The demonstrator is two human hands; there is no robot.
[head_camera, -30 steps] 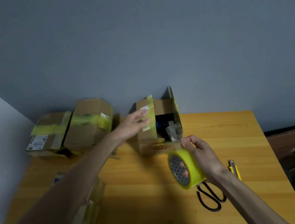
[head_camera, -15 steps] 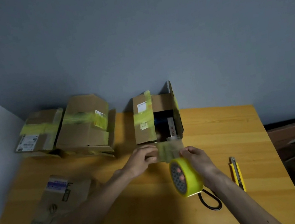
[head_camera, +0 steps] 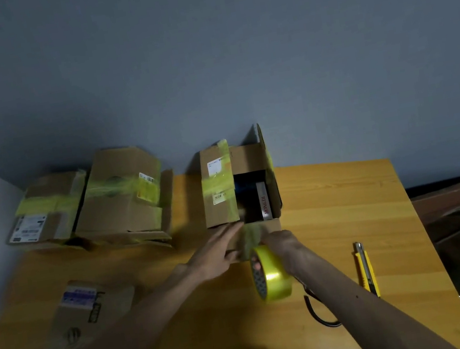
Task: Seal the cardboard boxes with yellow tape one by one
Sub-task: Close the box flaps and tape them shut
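Head view: I see my right grip (head_camera: 280, 245) clenched around the yellow tape roll (head_camera: 274, 276). One fingertip pokes through the roll's dark, dotted core, and the glossy band faces up. A short strip of tape (head_camera: 251, 235) runs from the roll to the near wall of the open cardboard box (head_camera: 221, 206). The strip is blurred, so I cannot tell how much of it is stuck down.

My left grip (head_camera: 219, 256) is released, with straight fingers laid flat. The tips reach the box's near bottom edge, just beside the strip.

The box stands at the middle of the tabletop's (head_camera: 339, 217) far edge, against the grey-blue wall (head_camera: 232, 52). Its left flap is folded over, with yellow bands and white labels across it. Its right flap stands upright. Inside the dark hollow a white packet (head_camera: 264, 201) with red lettering stands on end.

Two closed corrugated boxes sit in the far left corner, touching each other. They are a labelled box (head_camera: 43, 211) and a larger creased box (head_camera: 123, 201), both crossed by wrinkled yellow tape.

A flattened carton (head_camera: 87, 314) with a blue-purple label lies near the left edge. Toward the right edge lies a slim yellow utility knife (head_camera: 366, 270). The black loop of a pair of scissors (head_camera: 322, 314) shows beside my right forearm. The tabletop is smooth, orange-toned wood with visible grain.
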